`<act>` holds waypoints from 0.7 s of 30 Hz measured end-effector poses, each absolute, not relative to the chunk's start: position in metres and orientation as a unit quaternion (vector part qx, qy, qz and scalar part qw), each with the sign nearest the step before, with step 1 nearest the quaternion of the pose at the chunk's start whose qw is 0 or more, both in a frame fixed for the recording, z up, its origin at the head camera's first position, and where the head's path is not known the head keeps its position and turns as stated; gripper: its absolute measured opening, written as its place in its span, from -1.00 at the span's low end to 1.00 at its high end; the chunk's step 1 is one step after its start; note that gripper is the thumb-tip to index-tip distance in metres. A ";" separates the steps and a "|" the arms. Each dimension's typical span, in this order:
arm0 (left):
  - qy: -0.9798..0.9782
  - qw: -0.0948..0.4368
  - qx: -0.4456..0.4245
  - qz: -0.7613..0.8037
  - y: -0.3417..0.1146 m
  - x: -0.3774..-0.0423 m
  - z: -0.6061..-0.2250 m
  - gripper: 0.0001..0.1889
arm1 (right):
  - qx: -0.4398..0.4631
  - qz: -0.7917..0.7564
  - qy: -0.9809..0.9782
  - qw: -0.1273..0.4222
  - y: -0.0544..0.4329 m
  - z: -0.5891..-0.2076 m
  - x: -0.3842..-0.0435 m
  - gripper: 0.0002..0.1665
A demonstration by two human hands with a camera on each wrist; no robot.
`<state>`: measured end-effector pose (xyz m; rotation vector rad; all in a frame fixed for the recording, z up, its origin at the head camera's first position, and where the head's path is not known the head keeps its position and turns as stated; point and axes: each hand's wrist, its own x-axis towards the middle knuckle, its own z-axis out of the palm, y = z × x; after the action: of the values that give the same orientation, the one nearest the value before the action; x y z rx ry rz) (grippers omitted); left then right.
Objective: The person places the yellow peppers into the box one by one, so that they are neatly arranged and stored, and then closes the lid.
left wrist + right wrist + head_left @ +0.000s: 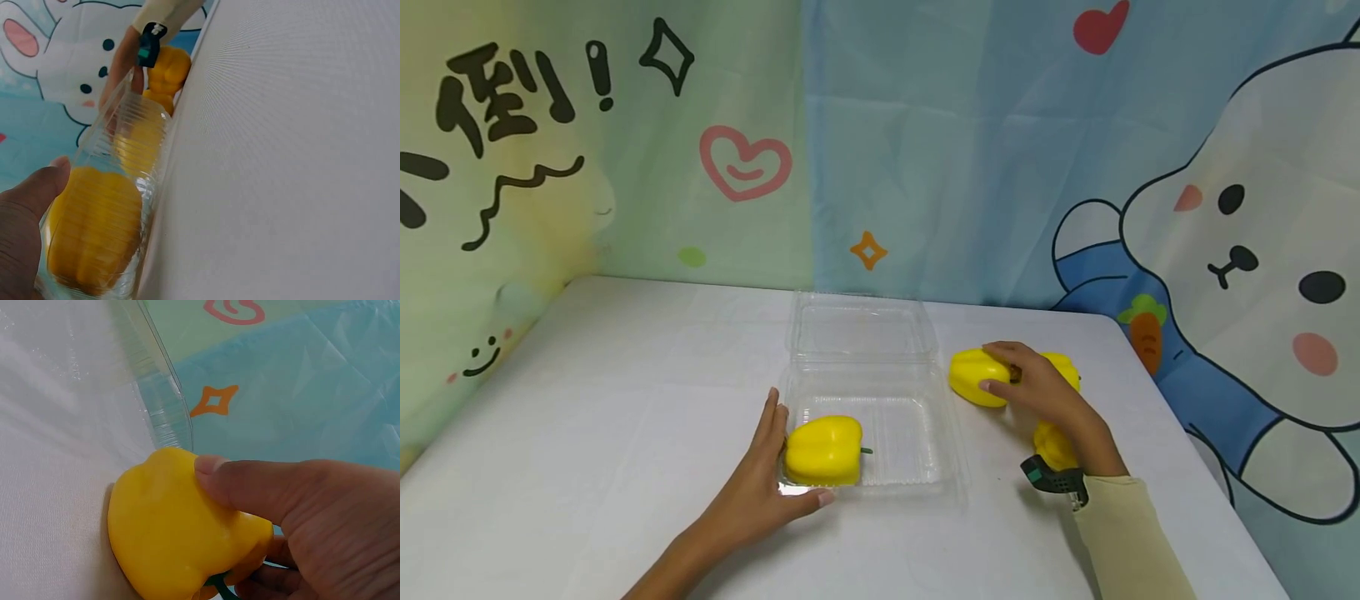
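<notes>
A clear plastic clamshell box (910, 437) lies with its lid (861, 327) folded back. Inside its left part sits a yellow bell pepper (823, 452), lying on its side with the green stem pointing right. My left hand (756, 492) rests against the box's left front corner, fingers straight along the side and thumb along the front edge. To the right of the box, my right hand (1048, 390) grips another yellow bell pepper (973, 377) between thumb and fingers. That pepper (169, 525) appears to touch the tabletop in the right wrist view.
Two more yellow bell peppers, one farther back (1064, 365) and one nearer (1054, 447), lie partly hidden by the right hand and wrist. A white cloth covers the table (587, 417). Behind it hangs a printed curtain (925, 167).
</notes>
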<state>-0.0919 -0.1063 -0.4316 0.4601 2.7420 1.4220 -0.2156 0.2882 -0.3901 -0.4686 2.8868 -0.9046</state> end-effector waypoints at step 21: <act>0.874 0.009 0.148 0.462 -0.107 -0.091 -0.432 0.32 | -0.142 -0.305 0.941 0.045 0.287 -0.387 -0.214 -0.22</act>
<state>-0.0910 -0.1070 -0.4319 0.4630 2.7307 1.4448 -0.2137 0.2875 -0.3866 -0.4348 2.8733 -0.9318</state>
